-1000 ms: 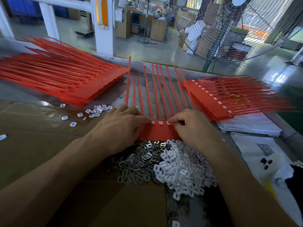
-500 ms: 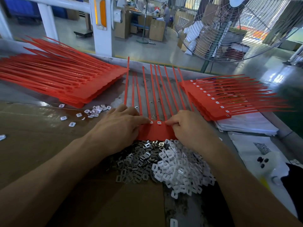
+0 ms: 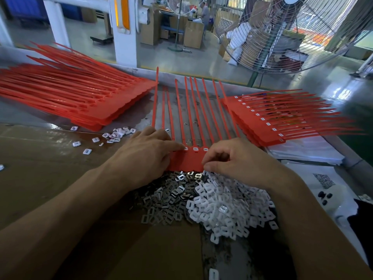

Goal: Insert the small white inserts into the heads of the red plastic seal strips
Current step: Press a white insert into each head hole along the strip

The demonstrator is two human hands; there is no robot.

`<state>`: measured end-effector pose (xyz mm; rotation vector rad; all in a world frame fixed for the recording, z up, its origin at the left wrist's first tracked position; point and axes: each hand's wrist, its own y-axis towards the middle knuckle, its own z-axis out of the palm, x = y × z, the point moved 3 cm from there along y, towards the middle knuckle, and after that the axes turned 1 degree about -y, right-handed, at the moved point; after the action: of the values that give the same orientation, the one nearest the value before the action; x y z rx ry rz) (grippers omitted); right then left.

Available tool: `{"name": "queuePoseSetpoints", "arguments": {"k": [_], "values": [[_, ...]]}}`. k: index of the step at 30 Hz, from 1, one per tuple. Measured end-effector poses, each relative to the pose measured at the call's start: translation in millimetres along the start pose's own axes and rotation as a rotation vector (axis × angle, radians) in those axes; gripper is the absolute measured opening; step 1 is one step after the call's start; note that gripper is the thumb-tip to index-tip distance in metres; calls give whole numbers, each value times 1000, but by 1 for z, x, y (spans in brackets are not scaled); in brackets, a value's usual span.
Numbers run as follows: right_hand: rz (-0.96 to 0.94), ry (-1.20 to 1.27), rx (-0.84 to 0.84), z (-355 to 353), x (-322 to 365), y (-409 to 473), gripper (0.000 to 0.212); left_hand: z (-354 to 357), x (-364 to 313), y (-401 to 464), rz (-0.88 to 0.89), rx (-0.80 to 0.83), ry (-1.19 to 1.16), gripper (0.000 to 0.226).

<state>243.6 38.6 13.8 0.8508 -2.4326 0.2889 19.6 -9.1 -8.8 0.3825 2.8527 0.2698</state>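
A joined sheet of red seal strips (image 3: pixel 187 161) lies in front of me, its tails pointing away. Three of its heads show white inserts (image 3: pixel 195 148) seated in them. My left hand (image 3: pixel 147 156) rests flat on the sheet's left part, and its index fingertip touches the leftmost visible insert. My right hand (image 3: pixel 238 160) hovers at the sheet's near right corner with fingers curled and thumb against the fingertips. Whether it holds an insert is hidden. A heap of loose white inserts (image 3: pixel 226 207) lies just below both hands.
Grey metal clips (image 3: pixel 167 197) are piled left of the white heap. A stack of red strips (image 3: pixel 80 102) lies at the left and a fitted stack (image 3: pixel 262 122) at the right, over white papers (image 3: pixel 302 152). Scattered inserts (image 3: pixel 117 135) sit on brown cardboard (image 3: pixel 40 168). A large fan (image 3: pixel 292 33) stands behind.
My right hand has drawn back from the strip heads to the sheet's near edge by the white heap. My left hand has stayed on the sheet.
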Motion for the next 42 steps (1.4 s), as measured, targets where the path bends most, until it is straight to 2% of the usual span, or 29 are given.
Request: {"name": "queuePoseSetpoints", "arguments": {"k": [20,28,33,42], "values": [[39,4,54,4,10,-3,9,-1,1,0,1,4,6,46],[7,113,-82,5,11,-1,8,-1,-1,1,1,9,6,45],[-44,180,-195,4,9,1,16,-1,-1,0,-5,14,4,45],[18,196,-270,4,-1,5,18,-1,0,0,3,13,0,45]]}}
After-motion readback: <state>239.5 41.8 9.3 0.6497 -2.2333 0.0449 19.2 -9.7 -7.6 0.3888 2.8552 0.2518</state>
